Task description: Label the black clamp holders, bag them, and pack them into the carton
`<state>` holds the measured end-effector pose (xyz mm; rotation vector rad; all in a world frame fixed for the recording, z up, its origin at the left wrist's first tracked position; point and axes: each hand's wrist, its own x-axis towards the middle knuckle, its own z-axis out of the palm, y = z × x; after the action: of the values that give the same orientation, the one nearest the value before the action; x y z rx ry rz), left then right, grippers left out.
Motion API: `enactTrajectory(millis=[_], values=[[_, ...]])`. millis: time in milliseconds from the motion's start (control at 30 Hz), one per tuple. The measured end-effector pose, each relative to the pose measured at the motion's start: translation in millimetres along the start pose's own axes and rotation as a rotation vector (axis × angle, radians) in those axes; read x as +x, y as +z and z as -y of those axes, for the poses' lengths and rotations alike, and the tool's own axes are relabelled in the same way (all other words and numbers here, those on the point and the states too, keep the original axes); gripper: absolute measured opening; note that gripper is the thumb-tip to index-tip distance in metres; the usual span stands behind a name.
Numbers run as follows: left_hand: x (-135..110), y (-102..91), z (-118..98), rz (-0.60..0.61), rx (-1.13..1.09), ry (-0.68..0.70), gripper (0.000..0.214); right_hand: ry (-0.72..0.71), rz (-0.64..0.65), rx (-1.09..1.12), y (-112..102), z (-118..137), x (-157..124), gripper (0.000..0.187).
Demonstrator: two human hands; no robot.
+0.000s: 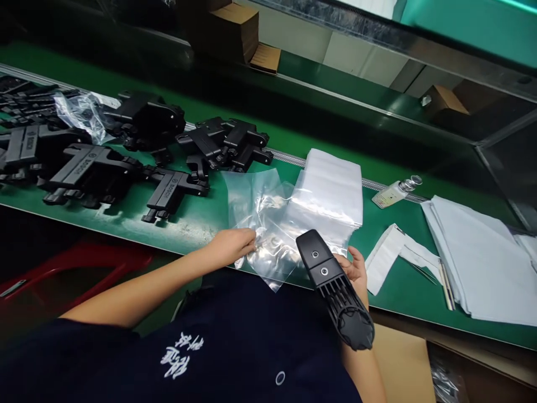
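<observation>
We are reading BOSCH on several dark T-shaped parts lying toward the left end of the green table, and seeing white Chinese characters on the dark shirt; the print on the small bottle near the back edge is appearing too small to read. The black part is hanging tilted over the table's front edge, showing two round silvery screws, a slatted middle and a rounded end. We are gripping it in the right hand, fingers partly hidden behind it, while our left hand is pinching clear plastic bags, which are overlapping stacked white sheets.
</observation>
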<state>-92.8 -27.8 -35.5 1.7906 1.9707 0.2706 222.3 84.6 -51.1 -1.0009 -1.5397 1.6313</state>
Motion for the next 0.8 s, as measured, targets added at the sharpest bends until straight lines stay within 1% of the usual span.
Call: enactTrajectory(millis=[67,167,233,300,367,433,467,500,533,567,633,667,700,733,800], values=[[7,10.2,5,0.063,-0.115,0.021,0.024,0.003,-0.007,-0.054,0,0,-1,0.088],[14,9.7,15,0.103,-0.284,0.073,0.025,0.002,-0.002,-0.042,0,5,0,0.089],[16,5.0,20,0.151,-0.368,0.096,0.023,-0.008,0.059,0.023,2,11,2,0.084],[18,2.3,21,0.174,-0.403,0.101,0.021,-0.02,0.164,0.06,9,20,8,0.076],[21,3.9,17,0.136,-0.41,0.101,0.019,-0.019,0.298,0.023,22,27,14,0.071],[21,9.0,12,0.062,-0.428,0.112,0.015,0.0,0.441,-0.057,36,31,21,0.069],[21,11.9,10,0.025,-0.444,0.121,0.013,0.014,0.501,-0.099,41,32,25,0.069],[20,14.5,8,-0.011,-0.457,0.123,0.011,0.025,0.535,-0.139,45,32,28,0.069],[18,16.3,7,-0.048,-0.464,0.113,0.011,0.034,0.54,-0.18,46,31,30,0.068],[16,17.3,7,-0.091,-0.466,0.087,0.011,0.041,0.518,-0.225,46,30,32,0.067],[13,16.6,7,-0.181,-0.457,0.02,0.014,0.052,0.431,-0.336,42,29,36,0.065],[11,15.2,6,-0.215,-0.442,0.009,0.017,0.057,0.399,-0.4,41,29,36,0.064],[10,13.2,5,-0.236,-0.423,0.026,0.019,0.057,0.385,-0.464,39,29,37,0.063],[9,11.0,3,-0.234,-0.395,0.072,0.021,0.048,0.388,-0.522,39,29,37,0.061],[8,5.9,0,-0.184,-0.318,0.19,0.023,0.01,0.41,-0.61,42,29,35,0.054]])
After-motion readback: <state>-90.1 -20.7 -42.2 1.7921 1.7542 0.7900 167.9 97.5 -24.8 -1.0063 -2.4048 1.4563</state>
